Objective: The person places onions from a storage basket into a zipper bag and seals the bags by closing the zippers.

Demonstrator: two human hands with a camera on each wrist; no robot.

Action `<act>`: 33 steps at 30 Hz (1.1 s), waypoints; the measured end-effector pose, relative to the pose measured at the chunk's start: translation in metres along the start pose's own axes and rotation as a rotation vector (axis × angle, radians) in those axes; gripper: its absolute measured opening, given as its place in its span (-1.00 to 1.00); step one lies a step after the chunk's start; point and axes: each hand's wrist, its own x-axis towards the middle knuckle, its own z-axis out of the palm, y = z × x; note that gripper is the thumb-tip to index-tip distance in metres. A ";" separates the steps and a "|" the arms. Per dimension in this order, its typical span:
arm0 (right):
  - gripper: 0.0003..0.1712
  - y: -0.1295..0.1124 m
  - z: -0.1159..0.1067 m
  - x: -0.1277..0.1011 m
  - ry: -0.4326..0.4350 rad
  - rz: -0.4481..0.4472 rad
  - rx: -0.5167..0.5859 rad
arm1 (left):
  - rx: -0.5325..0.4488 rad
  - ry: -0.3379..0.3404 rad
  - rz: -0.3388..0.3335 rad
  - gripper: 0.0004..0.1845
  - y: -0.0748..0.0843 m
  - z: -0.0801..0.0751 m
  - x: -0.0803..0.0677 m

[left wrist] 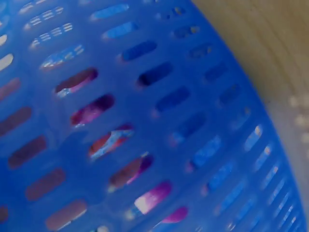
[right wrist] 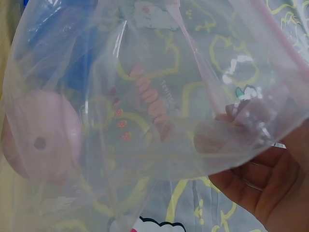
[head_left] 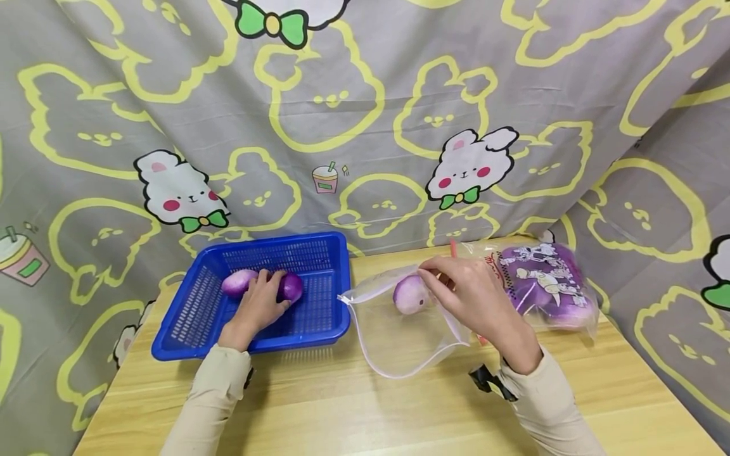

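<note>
My left hand (head_left: pixel 262 304) reaches into a blue plastic basket (head_left: pixel 319 329), fingers and thumb around a dark purple egg-shaped piece (head_left: pixel 292 288). Left of the hand lies a second piece, purple and white (head_left: pixel 235 285). The left wrist view shows mostly the basket's slotted wall (left wrist: pixel 140 106), with purple behind the slots. My right hand (head_left: pixel 470 291) pinches the edge of a clear zip bag (head_left: pixel 388 339), whose mouth gapes toward me. Inside the bag is a pale purple egg-shaped piece (head_left: pixel 409 295) with a small dark hole, also seen through the film in the right wrist view.
A printed clear bag (head_left: pixel 550 285) packed with purple pieces lies right of my right hand. Everything stands on a wooden table (head_left: pixel 342 405). A grey patterned curtain (head_left: pixel 376 152) hangs right behind the basket and bags.
</note>
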 end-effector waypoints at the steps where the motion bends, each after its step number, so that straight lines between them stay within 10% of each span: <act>1: -0.95 0.000 0.000 0.000 -0.002 0.000 0.002 | -0.005 -0.002 0.003 -0.32 0.000 0.001 0.000; 33: -0.94 -0.002 0.001 -0.001 -0.038 0.023 0.008 | -0.111 -0.198 0.006 -0.42 0.017 -0.009 -0.020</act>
